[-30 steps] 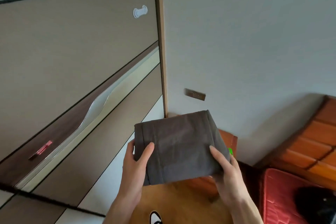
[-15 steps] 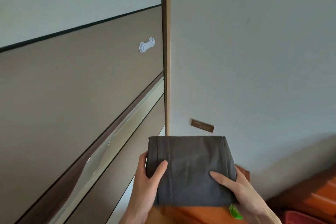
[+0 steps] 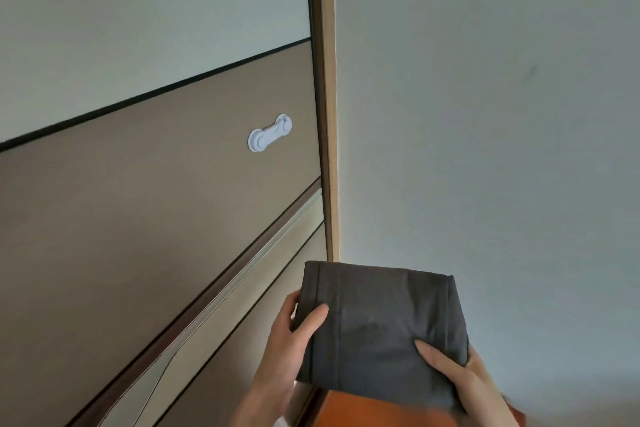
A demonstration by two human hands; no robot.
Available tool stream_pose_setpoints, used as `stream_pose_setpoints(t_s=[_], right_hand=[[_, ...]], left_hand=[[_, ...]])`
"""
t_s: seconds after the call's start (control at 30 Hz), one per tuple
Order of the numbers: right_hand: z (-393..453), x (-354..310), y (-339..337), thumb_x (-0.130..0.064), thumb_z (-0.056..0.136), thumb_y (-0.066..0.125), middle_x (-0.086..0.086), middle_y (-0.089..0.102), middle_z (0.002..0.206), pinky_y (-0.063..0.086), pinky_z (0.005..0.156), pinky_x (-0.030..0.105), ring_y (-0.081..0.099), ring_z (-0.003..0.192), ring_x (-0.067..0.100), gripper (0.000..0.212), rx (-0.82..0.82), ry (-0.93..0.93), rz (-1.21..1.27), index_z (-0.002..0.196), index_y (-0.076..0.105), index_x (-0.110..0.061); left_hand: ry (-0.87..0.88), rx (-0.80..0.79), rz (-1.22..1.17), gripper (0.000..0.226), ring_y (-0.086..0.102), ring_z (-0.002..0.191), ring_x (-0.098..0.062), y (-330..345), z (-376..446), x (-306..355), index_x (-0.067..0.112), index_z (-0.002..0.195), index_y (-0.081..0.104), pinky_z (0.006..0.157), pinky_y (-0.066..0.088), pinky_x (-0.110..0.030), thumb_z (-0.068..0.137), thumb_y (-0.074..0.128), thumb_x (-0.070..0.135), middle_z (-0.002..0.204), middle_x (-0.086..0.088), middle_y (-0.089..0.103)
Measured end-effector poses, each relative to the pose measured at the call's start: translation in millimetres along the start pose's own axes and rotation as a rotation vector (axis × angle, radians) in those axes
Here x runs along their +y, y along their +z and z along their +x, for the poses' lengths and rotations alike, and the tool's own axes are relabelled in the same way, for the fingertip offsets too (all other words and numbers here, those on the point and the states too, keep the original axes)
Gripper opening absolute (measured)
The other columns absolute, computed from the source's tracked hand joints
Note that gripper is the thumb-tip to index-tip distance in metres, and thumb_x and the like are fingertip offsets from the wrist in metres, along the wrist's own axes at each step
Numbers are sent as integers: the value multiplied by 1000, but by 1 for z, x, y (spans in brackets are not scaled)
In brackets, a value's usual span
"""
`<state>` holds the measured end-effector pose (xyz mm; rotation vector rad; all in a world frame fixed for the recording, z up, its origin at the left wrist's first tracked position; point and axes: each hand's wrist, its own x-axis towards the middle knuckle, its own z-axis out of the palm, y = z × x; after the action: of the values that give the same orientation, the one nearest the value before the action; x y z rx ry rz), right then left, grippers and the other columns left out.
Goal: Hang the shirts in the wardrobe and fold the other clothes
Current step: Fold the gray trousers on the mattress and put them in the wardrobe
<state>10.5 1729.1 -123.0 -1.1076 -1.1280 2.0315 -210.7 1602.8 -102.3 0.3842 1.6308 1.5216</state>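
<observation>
Only two bare hands and part of each forearm are being shown at the near edge of the scene. The left hand (image 3: 289, 340) and its forearm are being seen uncovered down to the frame's bottom edge; no sleeve is being worn over the visible part. The right hand (image 3: 460, 381) is likewise being seen bare to the wrist and beyond. Short, unpainted fingernails are being shown on the thumbs. Nothing is being worn on the visible fingers or wrists.
</observation>
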Motion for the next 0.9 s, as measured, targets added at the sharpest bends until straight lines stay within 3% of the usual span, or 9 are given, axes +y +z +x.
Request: stream_pose_setpoints(t_s=[0.07, 0.13, 0.23, 0.37, 0.5, 0.7, 0.77, 0.83, 0.9], right_hand=[[22, -8, -4, -30, 40, 105, 8, 77, 118, 48, 109, 52, 74, 109, 31, 101, -32, 29, 68, 132, 64, -18], [36, -17, -4, -33, 48, 101, 14, 74, 125, 46, 110, 55, 70, 115, 37, 98, -84, 72, 147, 136, 63, -12], [49, -31, -1, -23, 81, 76, 19, 71, 127, 50, 95, 49, 72, 110, 38, 59, -160, 165, 278, 136, 63, -8], [68, -37, 2, -18, 69, 89, 19, 74, 118, 59, 78, 45, 75, 99, 39, 78, -143, 224, 299, 140, 59, -5], [79, -43, 9, -13, 75, 77, 26, 70, 125, 65, 72, 45, 69, 113, 45, 61, -127, 249, 290, 133, 64, 4], [82, -50, 5, -13, 36, 104, 26, 72, 122, 52, 103, 55, 69, 114, 45, 99, -107, 264, 376, 126, 68, 6], [78, -57, 4, -10, 64, 89, 23, 76, 111, 65, 77, 45, 77, 93, 38, 61, -132, 219, 400, 119, 69, 7], [77, -63, 0, -5, 89, 64, 21, 78, 95, 61, 49, 36, 78, 71, 33, 25, -141, 180, 443, 111, 68, 7], [76, -65, -4, -7, 98, 56, 21, 78, 92, 59, 44, 34, 78, 67, 32, 21, -88, 182, 497, 110, 67, 6]], left_hand=[[19, -12, -54, 34, 76, 102, -20, 11, 12, 13, 29, 125, 65, 90, 61, -45, 93, 74, 27, 111, 2, 78], [36, -17, -104, 35, 75, 105, -23, 19, 22, 22, 29, 125, 65, 94, 60, -50, 92, 74, 25, 114, 1, 78], [65, -12, -131, 40, 73, 110, -24, 29, 32, 28, 28, 131, 62, 98, 57, -54, 92, 73, 28, 121, 0, 75], [72, 11, -146, 45, 72, 114, -25, 30, 44, 27, 28, 134, 61, 96, 59, -53, 91, 75, 31, 126, -1, 73], [90, 26, -127, 39, 74, 109, -22, 28, 51, 37, 23, 130, 64, 83, 62, -38, 93, 72, 31, 121, -1, 75], [140, 103, 193, 30, 72, 102, -9, 25, 80, 51, 30, 119, 69, 82, 58, -27, 109, 43, 43, 114, 6, 75], [247, 144, 363, 29, 70, 104, -11, 23, 101, 53, 27, 120, 65, 82, 59, -27, 112, 39, 35, 111, 5, 73], [428, 184, 634, 24, 66, 108, -8, 20, 125, 54, 27, 121, 64, 89, 56, -30, 111, 42, 28, 111, 12, 70], [625, 190, 985, 25, 58, 112, -7, 18, 148, 57, 25, 123, 63, 92, 51, -30, 107, 45, 19, 118, 14, 65]])
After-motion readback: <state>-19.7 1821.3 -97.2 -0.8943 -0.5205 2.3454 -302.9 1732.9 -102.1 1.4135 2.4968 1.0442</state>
